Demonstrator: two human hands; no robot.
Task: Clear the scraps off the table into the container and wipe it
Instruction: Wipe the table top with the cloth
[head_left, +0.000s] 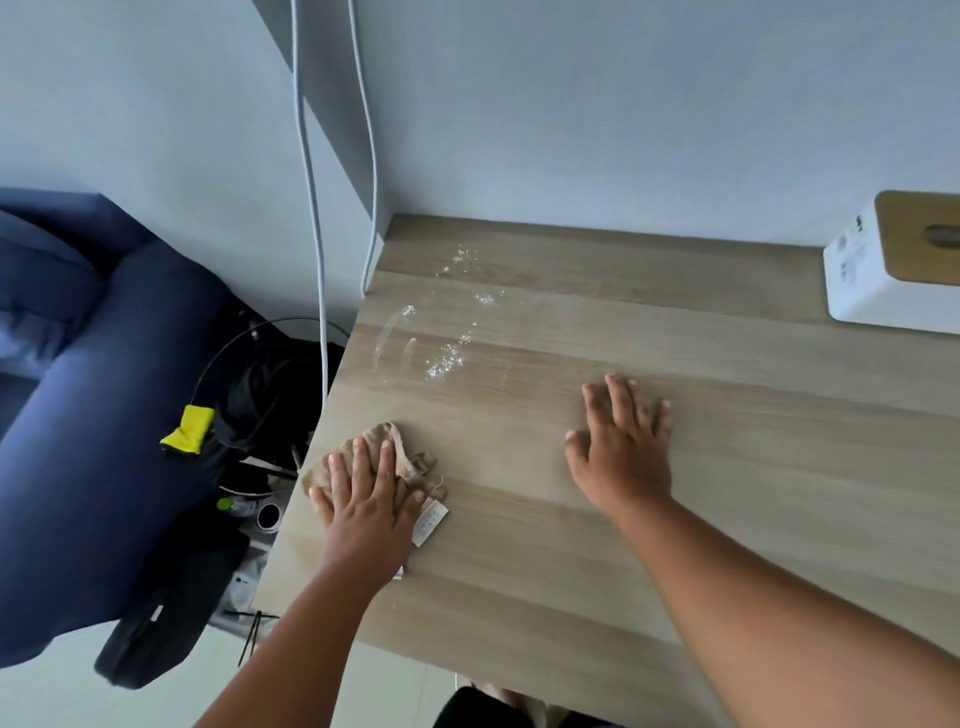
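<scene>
Cloth (387, 460) flat under left hand's (363, 499) straight, pressing fingers near table (571, 545) edge.

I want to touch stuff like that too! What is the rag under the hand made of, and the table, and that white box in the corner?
The rag looks like soft woven cloth, tan and crumpled, with a sewn-in label. The table shows pale wood grain in long bands with a smooth matt finish; it may be laminate rather than solid wood. The white box looks like smooth hard plastic, with a wood-coloured top.
</scene>
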